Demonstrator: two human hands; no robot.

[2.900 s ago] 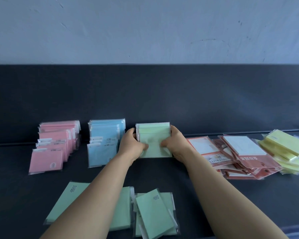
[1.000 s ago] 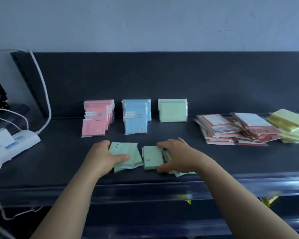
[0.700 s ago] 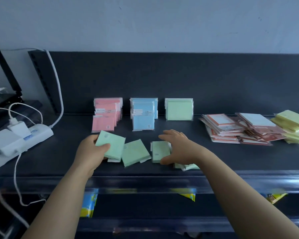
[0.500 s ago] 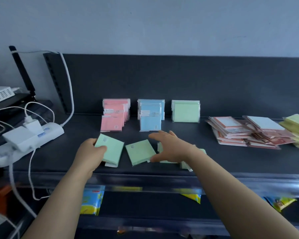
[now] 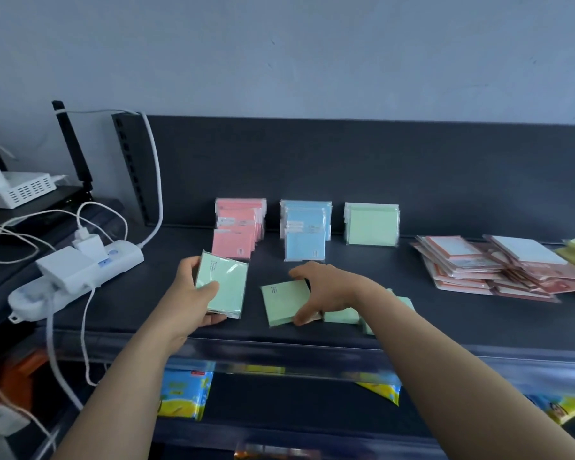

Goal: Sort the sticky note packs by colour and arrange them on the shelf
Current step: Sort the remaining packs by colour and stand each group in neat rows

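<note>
Dark grey shelf (image 5: 379, 280) before me: my left hand (image 5: 186, 293) grips one wrapped pale-green sticky note pack (image 5: 226, 287) tilted up, my right hand (image 5: 329, 290) pinches another flat green pack (image 5: 283, 302) just right of it, so I'd stack both squarely before standing them in the green row (image 5: 372, 225) beyond.

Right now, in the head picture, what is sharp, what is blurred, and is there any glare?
Head view: dim, bluish light; the pink row, blue row and green row are fairly sharp. Head view: the shelf rail and the packets below it are smeared. Head view: a glare streak crosses the wrapper of the pack in the left hand.
</note>
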